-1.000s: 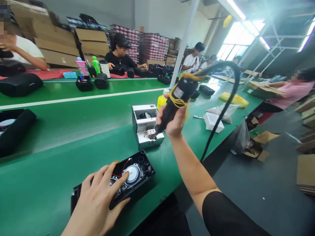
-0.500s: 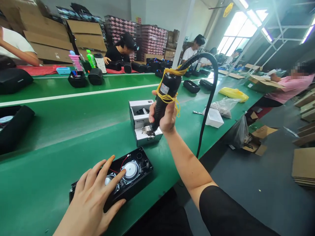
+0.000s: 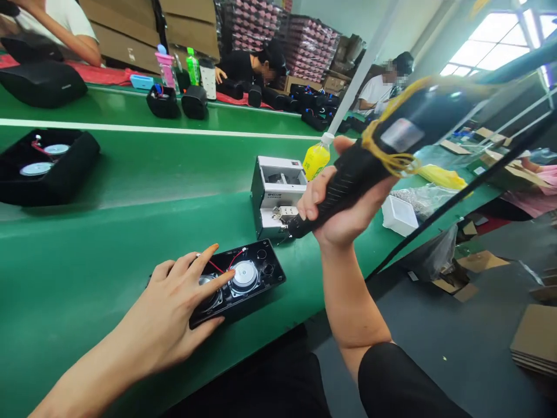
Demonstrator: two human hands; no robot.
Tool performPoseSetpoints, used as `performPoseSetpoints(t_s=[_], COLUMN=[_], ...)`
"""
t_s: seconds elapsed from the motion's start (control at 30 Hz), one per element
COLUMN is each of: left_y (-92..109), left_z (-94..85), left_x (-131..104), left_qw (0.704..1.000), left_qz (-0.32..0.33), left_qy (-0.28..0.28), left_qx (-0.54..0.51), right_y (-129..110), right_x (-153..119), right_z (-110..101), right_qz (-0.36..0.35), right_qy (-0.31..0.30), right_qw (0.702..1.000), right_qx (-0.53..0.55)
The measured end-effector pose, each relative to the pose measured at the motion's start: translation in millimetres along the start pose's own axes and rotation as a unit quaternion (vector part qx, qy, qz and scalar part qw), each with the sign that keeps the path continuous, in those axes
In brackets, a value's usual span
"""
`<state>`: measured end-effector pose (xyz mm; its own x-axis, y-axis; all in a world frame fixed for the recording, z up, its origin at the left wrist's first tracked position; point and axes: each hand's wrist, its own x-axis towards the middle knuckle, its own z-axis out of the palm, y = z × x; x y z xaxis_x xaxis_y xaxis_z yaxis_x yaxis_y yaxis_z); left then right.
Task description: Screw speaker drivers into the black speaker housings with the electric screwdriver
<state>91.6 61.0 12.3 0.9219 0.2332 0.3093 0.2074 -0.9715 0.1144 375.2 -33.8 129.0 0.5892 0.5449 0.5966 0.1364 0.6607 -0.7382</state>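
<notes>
My left hand (image 3: 178,302) rests with spread fingers on a black speaker housing (image 3: 265,258), its fingertips by two round silver drivers with a red wire. The housing lies on the green table (image 3: 108,249). In my right hand (image 3: 348,209) is a black electric screwdriver (image 3: 348,186) with yellow cord tied round it, held in the air. The tool is tilted, its tip pointing down-left, just in front of the grey-white screw feeder (image 3: 278,180) and above the housing's far right corner. Whether a screw sits on the bit is too small to tell.
A yellow bottle (image 3: 317,157) stands behind the feeder. To the right are a white tray (image 3: 399,215) and a bag of small parts (image 3: 429,200). An open speaker shell (image 3: 47,168) sits at the left. The screwdriver's black cable (image 3: 461,200) crosses the right side. People sit across the table.
My right hand has lifted the screwdriver's tip off the feeder's front and tilted the tool further over, towards the housing. The view has shifted, and my left hand remains on the housing.
</notes>
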Motion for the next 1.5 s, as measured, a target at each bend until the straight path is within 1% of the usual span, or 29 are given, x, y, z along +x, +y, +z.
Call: performPoseSetpoints(t_s=[0.07,0.13,0.23,0.33,0.37,0.43,0.53,0.67,0.77,0.97,1.13,1.3,1.43,1.5], left_y=[2.3,5.1,9.3,12.5,13.3,14.5,15.8,17.1,17.9,18.9,19.1,20.1,20.4,20.1], left_z=[-2.9,-6.0,-10.4,-13.6,-14.4,-15.7,-17.3,-19.1,-20.3,-22.6,-22.3,-24.3,-26.5,-26.7], left_x=[1.5,2.7,4.6,7.1,8.0,9.5,10.8,11.7,12.2,14.1,14.0,14.1,14.4,13.9], left_qw=[1.000,1.000,0.999,0.998,0.998,0.997,0.996,0.994,0.993,0.993,0.993,0.993,0.994,0.994], left_qz=[-0.005,-0.009,-0.018,-0.034,-0.038,-0.045,-0.049,-0.054,-0.060,-0.062,-0.064,-0.060,-0.051,-0.048], left_qy=[-0.007,-0.014,-0.028,-0.046,-0.052,-0.063,-0.074,-0.086,-0.095,-0.098,-0.098,-0.095,-0.100,-0.099], left_qx=[-0.002,-0.002,0.003,0.005,0.003,-0.002,-0.013,-0.026,-0.031,-0.032,-0.029,-0.024,-0.017,-0.021], right_y=[-10.7,-20.2,-28.9,-24.2,-19.2,-5.7,15.0,29.4,33.1,36.7,38.0,42.3,42.1,40.8], right_x=[-5.9,-14.3,-30.6,-49.1,-55.1,-66.3,-78.9,-87.8,-90.0,-89.4,-90.0,-92.1,-96.1,-99.1], right_z=[12.7,24.7,38.4,47.0,48.9,51.8,53.8,53.9,52.7,48.2,48.9,51.4,52.8,53.9], right_qz=[0.002,0.014,0.075,0.119,0.120,0.092,0.048,0.054,0.060,0.075,0.068,0.075,0.068,0.076], right_qy=[-0.010,-0.032,-0.077,-0.111,-0.117,-0.138,-0.155,-0.132,-0.122,-0.128,-0.114,-0.141,-0.200,-0.215], right_qw=[1.000,0.995,0.979,0.968,0.966,0.964,0.964,0.973,0.976,0.980,0.986,0.975,0.961,0.956], right_qx=[0.027,0.090,0.170,0.192,0.195,0.206,0.210,0.184,0.169,0.133,0.105,0.153,0.181,0.184])
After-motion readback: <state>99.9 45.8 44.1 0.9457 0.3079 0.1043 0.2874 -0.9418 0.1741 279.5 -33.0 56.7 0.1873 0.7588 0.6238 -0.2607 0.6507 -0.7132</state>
